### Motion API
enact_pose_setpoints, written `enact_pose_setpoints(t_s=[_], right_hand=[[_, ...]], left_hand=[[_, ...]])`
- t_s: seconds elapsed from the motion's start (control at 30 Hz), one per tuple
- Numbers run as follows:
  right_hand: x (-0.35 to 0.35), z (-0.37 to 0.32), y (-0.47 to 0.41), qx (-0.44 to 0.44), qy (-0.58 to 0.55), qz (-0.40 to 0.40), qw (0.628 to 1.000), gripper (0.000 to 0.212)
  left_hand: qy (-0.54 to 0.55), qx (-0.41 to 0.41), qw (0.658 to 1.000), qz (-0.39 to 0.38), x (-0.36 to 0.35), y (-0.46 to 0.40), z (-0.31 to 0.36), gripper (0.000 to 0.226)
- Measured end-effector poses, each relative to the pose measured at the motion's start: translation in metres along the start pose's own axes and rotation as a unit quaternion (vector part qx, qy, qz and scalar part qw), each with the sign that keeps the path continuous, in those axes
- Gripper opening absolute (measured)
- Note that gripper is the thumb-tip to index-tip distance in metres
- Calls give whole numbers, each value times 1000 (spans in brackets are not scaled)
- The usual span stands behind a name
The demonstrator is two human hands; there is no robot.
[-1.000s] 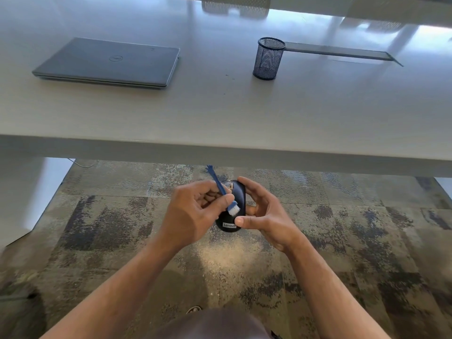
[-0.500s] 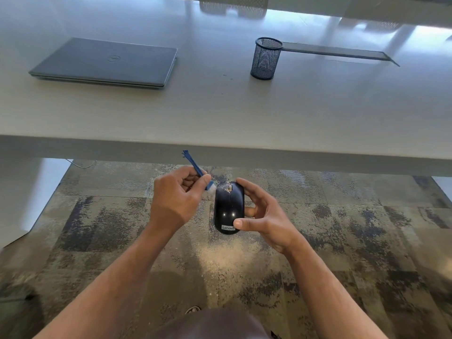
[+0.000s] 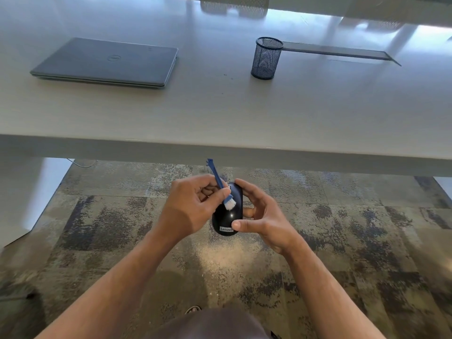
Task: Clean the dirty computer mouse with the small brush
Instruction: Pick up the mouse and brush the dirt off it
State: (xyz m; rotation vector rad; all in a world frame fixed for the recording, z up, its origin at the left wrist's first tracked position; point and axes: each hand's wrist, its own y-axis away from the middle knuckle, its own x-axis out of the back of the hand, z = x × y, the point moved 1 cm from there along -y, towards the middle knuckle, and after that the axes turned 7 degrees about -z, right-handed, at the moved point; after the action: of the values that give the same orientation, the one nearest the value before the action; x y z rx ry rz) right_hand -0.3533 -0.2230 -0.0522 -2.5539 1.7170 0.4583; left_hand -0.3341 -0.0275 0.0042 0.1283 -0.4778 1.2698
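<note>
A black computer mouse with a white brand label is held in the air below the table's front edge, above the carpet. My right hand grips it from the right side, thumb near the label and fingers curled round the far end. My left hand pinches a small blue brush by its handle. The brush's white bristles touch the top of the mouse near its middle. The handle's end points up and away from me.
A white table spans the view ahead. On it lie a shut grey laptop at the left and a black mesh pen cup right of centre. Patterned carpet with pale dust lies below my hands.
My left hand swung the brush off the mouse to the left, then brought it back, so the bristles are on the mouse's top again. My right hand kept the mouse almost still.
</note>
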Motion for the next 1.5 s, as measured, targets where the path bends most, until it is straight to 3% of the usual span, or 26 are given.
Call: enact_pose_setpoints(t_s=[0.17,0.43,0.63,0.7,1.5], right_hand=[[-2,2,3,-3,5,-2,1000,94],[0,1,6,-7,0,1,1000,95],[-2,1,3,-5,-1,-7,1000,95],[-2,1,3,-1,-1,-12,1000,93],[1,3,10,2,5,-26,1000,91]], left_hand=[[-15,22,999,37,6,-9,-5,15],[19,60,995,84,18,-13,-13,7],[80,5,996,-47,16,-6,-1,3],[80,-3,995,-59,15,-6,-1,3],[66,33,995,70,9,-36,-17,8]])
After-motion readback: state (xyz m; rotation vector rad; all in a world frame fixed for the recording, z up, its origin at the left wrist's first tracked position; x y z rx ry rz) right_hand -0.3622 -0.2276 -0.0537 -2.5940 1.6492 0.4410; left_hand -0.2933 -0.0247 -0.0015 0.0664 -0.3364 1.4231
